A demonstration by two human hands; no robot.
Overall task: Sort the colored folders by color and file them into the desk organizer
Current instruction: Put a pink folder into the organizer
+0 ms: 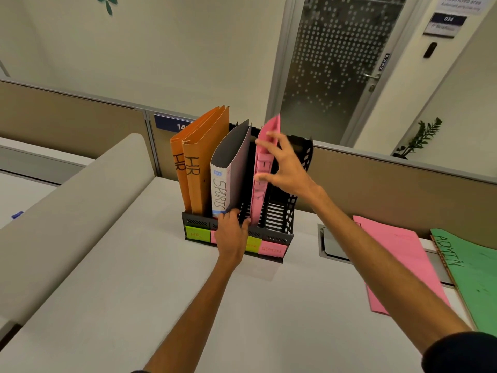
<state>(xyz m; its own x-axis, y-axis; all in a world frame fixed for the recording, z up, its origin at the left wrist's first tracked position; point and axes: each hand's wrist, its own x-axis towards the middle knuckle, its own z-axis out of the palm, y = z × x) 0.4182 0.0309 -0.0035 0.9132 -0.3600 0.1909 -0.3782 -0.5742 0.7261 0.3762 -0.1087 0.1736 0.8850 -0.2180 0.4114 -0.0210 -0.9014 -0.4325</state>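
Right hand [285,168], fingers spread, steadies an upright pink folder [262,173] in the black desk organizer [279,211]; left hand [231,230] braces its front. Thin, floppy card: best gripped by the spine.

Both bare arms reach forward mid-frame: left hand [231,232] low with fingers curled downward, right hand [285,168] raised higher, fingers spread wide.

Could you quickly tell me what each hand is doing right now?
Left hand: grip on the organizer front.
Right hand: fingers spread open against the upright pink folder.
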